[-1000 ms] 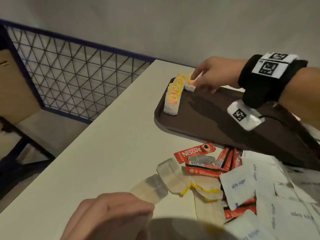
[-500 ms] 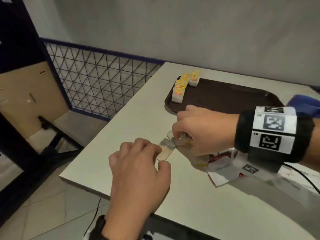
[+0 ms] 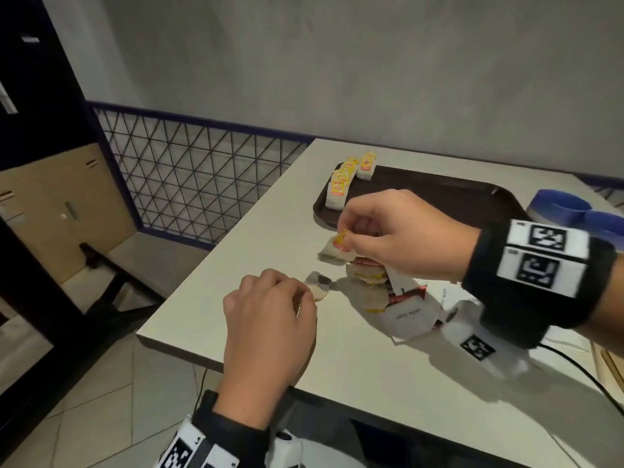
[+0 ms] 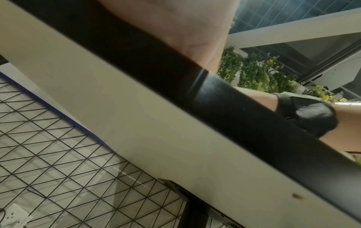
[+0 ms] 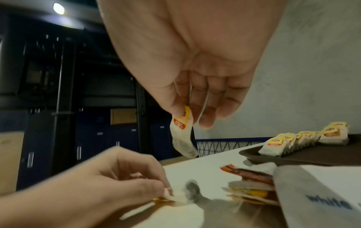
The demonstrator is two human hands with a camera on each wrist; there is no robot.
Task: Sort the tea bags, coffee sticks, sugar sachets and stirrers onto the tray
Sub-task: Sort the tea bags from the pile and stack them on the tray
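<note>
Two hands were in view, the left hand (image 3: 270, 336) and the right hand (image 3: 401, 234), each pinching one tea bag (image 3: 338, 248). One brown tray (image 3: 439, 197) lay at the far side of the table, with a row of about five tea bags (image 3: 344, 182) along its left edge; the exact number could not be told. White sugar sachets (image 3: 407, 317) numbered at least two. The red coffee sticks (image 3: 403, 297) were too overlapped to count.

On the worktop (image 3: 256, 231) the tray (image 3: 439, 197) is placed at 12 o'clock, and a row of tea bags (image 3: 344, 180) is set along its left edge. The pile of sachets (image 3: 405, 309) is found at the centre, in front of the tray. A container (image 3: 567, 207) is seen at 2 o'clock.
</note>
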